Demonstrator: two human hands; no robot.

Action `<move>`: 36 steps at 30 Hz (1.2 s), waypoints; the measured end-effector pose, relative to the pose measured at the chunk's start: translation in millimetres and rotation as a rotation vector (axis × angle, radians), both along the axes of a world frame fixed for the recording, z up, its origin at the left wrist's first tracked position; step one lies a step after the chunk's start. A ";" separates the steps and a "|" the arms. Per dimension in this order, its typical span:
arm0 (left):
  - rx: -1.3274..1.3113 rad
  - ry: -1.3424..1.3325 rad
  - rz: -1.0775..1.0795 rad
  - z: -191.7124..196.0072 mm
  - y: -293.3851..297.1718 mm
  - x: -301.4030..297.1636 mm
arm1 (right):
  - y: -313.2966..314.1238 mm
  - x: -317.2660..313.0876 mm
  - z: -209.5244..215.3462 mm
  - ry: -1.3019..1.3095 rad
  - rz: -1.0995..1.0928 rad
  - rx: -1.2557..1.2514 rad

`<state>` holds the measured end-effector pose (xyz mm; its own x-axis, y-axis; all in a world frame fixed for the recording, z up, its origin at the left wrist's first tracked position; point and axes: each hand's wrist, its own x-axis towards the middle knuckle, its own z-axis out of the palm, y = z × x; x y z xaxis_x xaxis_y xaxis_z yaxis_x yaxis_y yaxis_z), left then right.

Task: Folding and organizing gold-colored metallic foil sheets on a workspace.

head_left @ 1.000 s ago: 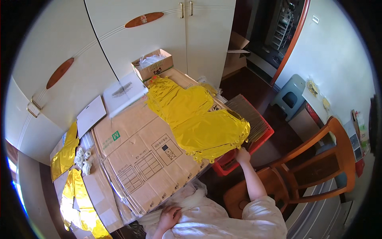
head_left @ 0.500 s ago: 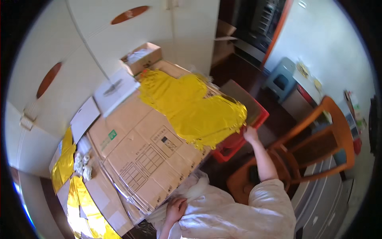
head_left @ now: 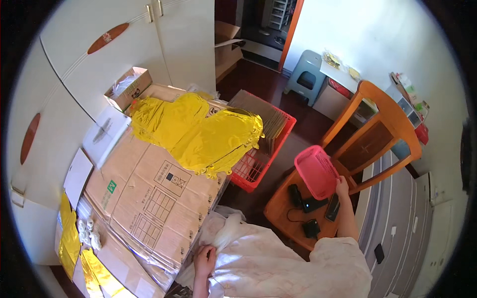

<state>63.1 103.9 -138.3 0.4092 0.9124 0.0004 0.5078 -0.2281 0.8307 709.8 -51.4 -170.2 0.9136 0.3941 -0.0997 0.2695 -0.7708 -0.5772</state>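
Observation:
My right hand (head_left: 342, 187) grips the rim of a pink plastic basket (head_left: 317, 171), which is tilted over the wooden chair (head_left: 278, 211). The inside of the basket faces up and looks bare. On the chair seat below it are a dark phone-like slab (head_left: 333, 207) and a black adapter (head_left: 311, 228) with a cable. My left hand (head_left: 204, 259) rests low by the table's near edge, against pale cloth (head_left: 218, 233). Its fingers are curled, and anything inside them is hidden. Shiny yellow foil balloons (head_left: 198, 131) lie flat on the cardboard (head_left: 144, 184) covering the table.
A red crate (head_left: 248, 186) holding cardboard sheets (head_left: 258, 111) stands right of the table. A small open box (head_left: 128, 88) sits at the back. White bundles (head_left: 89, 234) and gold foil strips (head_left: 69, 233) lie at the left. A blue-grey stool (head_left: 305, 74) is farther off.
My right hand has moved from beside the red crate to over the chair, where it now holds the pink basket. The view has swung right. My left hand stays low by the table edge.

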 end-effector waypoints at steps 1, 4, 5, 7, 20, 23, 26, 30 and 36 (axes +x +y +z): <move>0.010 -0.004 0.015 0.4 -1.7 -1.4 | 14.5 0.9 0.8 -0.008 -0.008 -0.030; 0.030 -0.005 0.022 0.4 -6.7 -0.4 | 30.1 20.2 -2.0 -0.071 -0.034 -0.133; 0.039 -0.005 0.017 -0.2 -5.8 2.1 | 24.9 33.0 -7.6 -0.109 -0.032 -0.163; 0.035 -0.020 0.044 5.2 -8.3 5.4 | 43.0 37.7 -6.3 -0.110 0.002 -0.263; 0.143 0.089 0.104 15.9 -14.5 25.5 | 70.2 32.5 -18.0 -0.006 0.010 -0.656; 0.126 0.090 0.087 14.6 -11.8 27.5 | 64.0 40.5 -31.6 -0.030 -0.014 -0.699; 0.154 0.099 0.087 15.3 -12.7 25.3 | 93.8 18.1 -24.5 -0.208 0.001 -0.541; 0.161 0.093 0.116 15.3 -13.4 28.1 | 168.3 -86.9 -9.9 -0.213 0.417 -0.155; 0.169 0.100 0.067 8.9 -9.6 26.7 | 255.5 -189.3 -103.2 0.475 0.170 0.088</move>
<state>89.8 94.3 -129.4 0.3535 0.9280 0.1180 0.6045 -0.3228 0.7282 520.4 204.1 -273.4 0.6977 0.5590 -0.4481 0.0789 -0.6816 -0.7275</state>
